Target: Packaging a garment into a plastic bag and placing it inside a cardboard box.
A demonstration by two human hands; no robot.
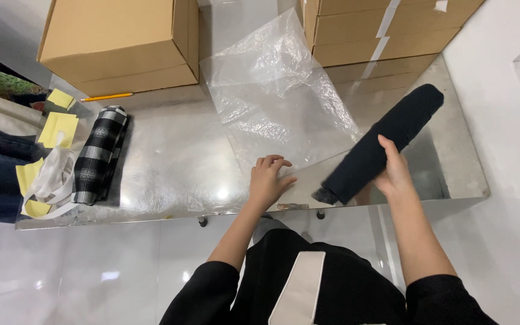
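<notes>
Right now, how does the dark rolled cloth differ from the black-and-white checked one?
The plain black rolled cloth is gripped by the right hand and lies slanted on the shiny table. The black-and-white checked folded cloth lies untouched at the table's left end, patterned and flatter. Both are bundled fabric on the same table.

The right hand (394, 171) grips a rolled black garment (386, 141) above the shiny metal table (170, 162). The left hand (268, 180) presses flat on a clear plastic bag (272, 90). A folded black-and-white plaid cloth (99, 153) lies well apart, beside yellow sticky notes (58, 127).

Black rolled garment (380, 147), black-and-white plaid cloth (99, 153), yellow sticky notes (58, 127), brown cardboard boxes (121, 42), clear plastic bag (275, 99).
</notes>
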